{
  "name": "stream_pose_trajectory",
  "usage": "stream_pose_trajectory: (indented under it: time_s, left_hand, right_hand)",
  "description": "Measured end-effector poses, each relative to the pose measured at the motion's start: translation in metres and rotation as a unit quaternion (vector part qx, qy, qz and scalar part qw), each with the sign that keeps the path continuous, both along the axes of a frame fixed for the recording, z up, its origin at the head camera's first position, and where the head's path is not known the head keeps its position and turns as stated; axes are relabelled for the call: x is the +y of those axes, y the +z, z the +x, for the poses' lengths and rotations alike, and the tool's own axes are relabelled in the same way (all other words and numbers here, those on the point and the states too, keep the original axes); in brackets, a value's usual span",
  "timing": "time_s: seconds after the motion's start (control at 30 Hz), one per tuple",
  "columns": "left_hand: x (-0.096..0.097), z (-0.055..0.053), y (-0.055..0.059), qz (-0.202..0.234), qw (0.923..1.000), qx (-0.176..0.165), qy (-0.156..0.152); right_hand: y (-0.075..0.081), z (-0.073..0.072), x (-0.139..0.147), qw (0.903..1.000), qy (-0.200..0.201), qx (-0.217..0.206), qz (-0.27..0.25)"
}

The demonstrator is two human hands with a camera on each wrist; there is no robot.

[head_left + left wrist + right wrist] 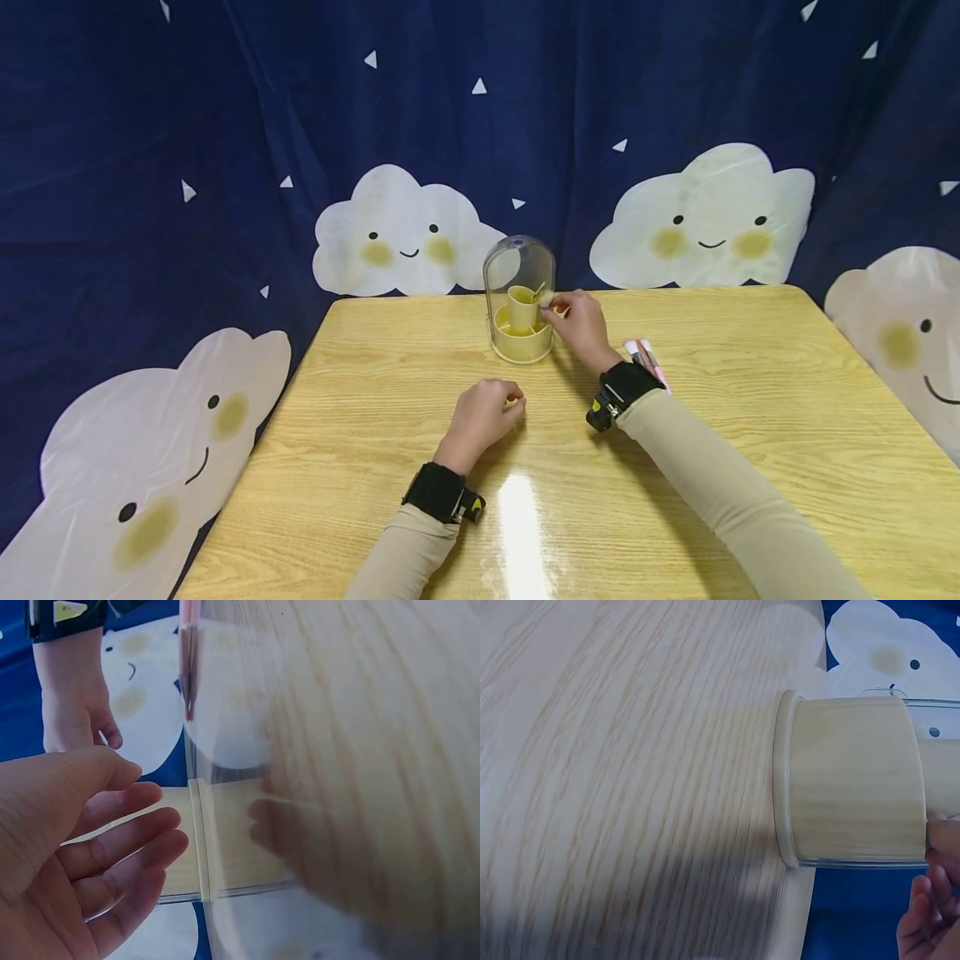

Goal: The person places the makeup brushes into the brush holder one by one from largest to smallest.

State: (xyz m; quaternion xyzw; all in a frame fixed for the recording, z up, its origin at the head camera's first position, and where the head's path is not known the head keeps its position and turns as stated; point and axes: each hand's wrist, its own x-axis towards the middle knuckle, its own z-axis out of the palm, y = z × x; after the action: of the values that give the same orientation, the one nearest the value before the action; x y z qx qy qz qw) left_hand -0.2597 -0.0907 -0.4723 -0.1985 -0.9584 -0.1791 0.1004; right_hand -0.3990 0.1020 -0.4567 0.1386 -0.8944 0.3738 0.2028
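A cream round makeup organizer (522, 347) stands at the table's back edge, with a tall slanted cup (521, 315) in its middle and a clear domed cover (501, 265) arching over it. My right hand (583, 323) is at the organizer's right side, thumb and forefinger pinching a small brush with a pale tip (546, 297); the fingers hide its lower part. In the right wrist view its fingertips (921, 907) show beside the organizer's upper rim. My left hand (482, 411) is low over the table in front, fingers loosely curled and holding nothing.
Makeup brushes (646, 357) with white bristles and pink handles lie on the wooden table (360, 417), partly behind my right wrist. A dark blue curtain (525, 125) printed with smiling clouds hangs behind the table and along its sides.
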Motion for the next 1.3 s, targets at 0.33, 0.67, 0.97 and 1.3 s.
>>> stream_pose_trajectory:
  time_s: [0.33, 0.67, 0.97, 1.3]
  left_hand:
    - [0.000, 0.000, -0.002, 0.004, 1.0000, 0.006, -0.004]
    - [0.000, 0.002, 0.001, 0.000, 1.0000, 0.003, -0.004]
    - [-0.002, 0.001, 0.002, 0.006, 1.0000, 0.003, -0.005]
    - [-0.009, -0.042, 0.010, 0.003, 0.9979, 0.054, 0.034]
  right_hand:
    - [-0.003, 0.001, 0.000, 0.9977, 0.023, 0.036, -0.052]
    - [-0.003, -0.001, 0.001, 0.9991, 0.016, 0.007, -0.038]
    - [-0.003, 0.005, 0.007, 0.9962, 0.087, 0.005, -0.002]
    - [0.002, 0.023, 0.014, 0.9926, 0.101, -0.001, 0.069]
